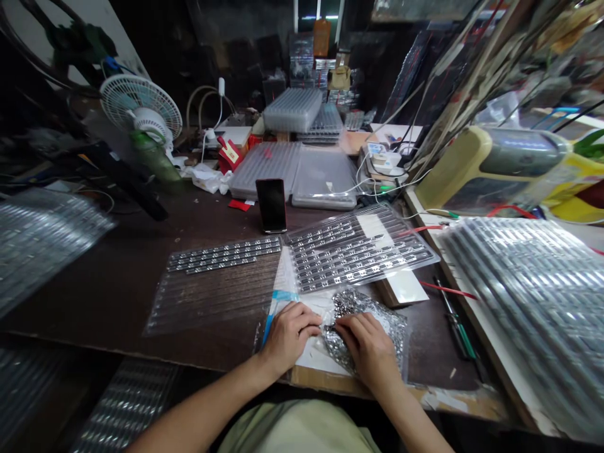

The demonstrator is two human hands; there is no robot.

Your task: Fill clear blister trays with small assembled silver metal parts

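My left hand (289,335) has its fingers drawn together over a white sheet with blue tape (285,296) at the front of the table. Beside it, my right hand (372,347) lies over a transparent bag of small shiny metal parts (352,303), thumb and fingers pinched. The fingertips of both hands nearly meet; anything between them is too small to name. Just beyond, a transparent grooved tray (358,248) carries rows of dark strips with shiny metal pieces. To the left lies another grooved tray (217,296), with a few filled strips (224,253) along its far side.
A phone (272,206) stands upright behind the trays. Stacked plastic trays (325,179) and a fan (141,107) are farther back. On the right are a green-handled screwdriver (465,340), a small box (403,288) and many grooved trays (528,302). More trays (42,239) lie left.
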